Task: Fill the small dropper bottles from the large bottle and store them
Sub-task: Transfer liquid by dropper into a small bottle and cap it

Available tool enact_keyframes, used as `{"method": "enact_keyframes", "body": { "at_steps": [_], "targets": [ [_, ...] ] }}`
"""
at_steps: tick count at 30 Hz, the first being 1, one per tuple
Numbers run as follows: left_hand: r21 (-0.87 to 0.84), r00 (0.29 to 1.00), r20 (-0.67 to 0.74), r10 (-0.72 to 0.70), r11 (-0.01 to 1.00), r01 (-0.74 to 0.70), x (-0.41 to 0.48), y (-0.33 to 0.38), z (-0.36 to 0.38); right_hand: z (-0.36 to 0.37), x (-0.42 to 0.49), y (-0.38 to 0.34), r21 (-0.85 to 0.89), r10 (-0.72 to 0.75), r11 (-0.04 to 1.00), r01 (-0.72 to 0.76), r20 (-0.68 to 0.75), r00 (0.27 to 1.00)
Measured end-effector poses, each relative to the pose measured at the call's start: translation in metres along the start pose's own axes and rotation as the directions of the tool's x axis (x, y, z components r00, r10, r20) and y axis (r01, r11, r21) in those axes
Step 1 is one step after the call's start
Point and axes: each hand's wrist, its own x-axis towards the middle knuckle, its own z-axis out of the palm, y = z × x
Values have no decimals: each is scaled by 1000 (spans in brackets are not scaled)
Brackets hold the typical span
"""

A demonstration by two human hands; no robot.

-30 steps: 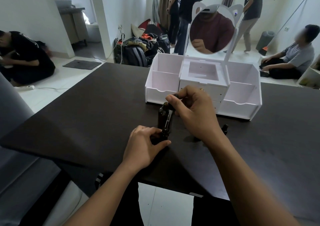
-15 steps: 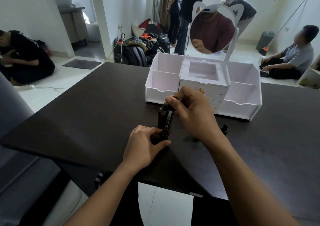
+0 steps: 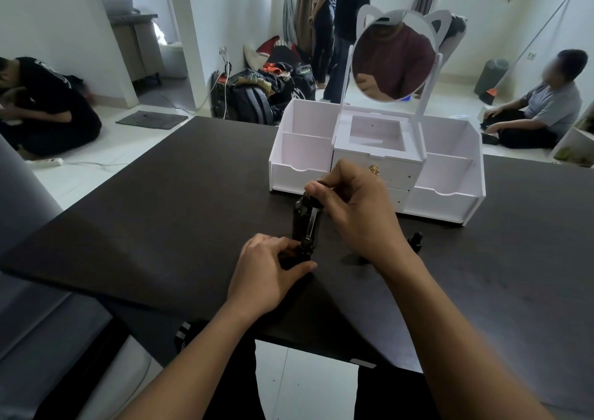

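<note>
Head view: dark large bottle, markings indiscernible

Both bare forearms are stretched forward. The left hand is set down just in front of the large bottle, with thumb and fingers curled round a small dropper bottle. The right hand is held raised just right of the large bottle's top, with a dropper pinched between thumb and fingertips.
</note>
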Motion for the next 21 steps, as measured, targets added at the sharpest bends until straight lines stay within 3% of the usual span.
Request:
{"method": "enact_keyframes", "body": {
  "at_steps": [5, 10, 21],
  "targets": [
    [9, 1000, 11, 6, 1000, -6, 0, 0, -1, 0, -1, -2, 76, 39, 996, -41, 20, 999],
    [15, 1000, 8, -3, 1000, 3, 0, 0, -1, 0, 0, 0, 9, 19, 1000, -19, 17, 1000],
    [15, 1000, 19, -3, 1000, 3, 0, 1, -1, 0, -1, -4, 60, 26, 998, -26, 7, 1000]
  ]
}}
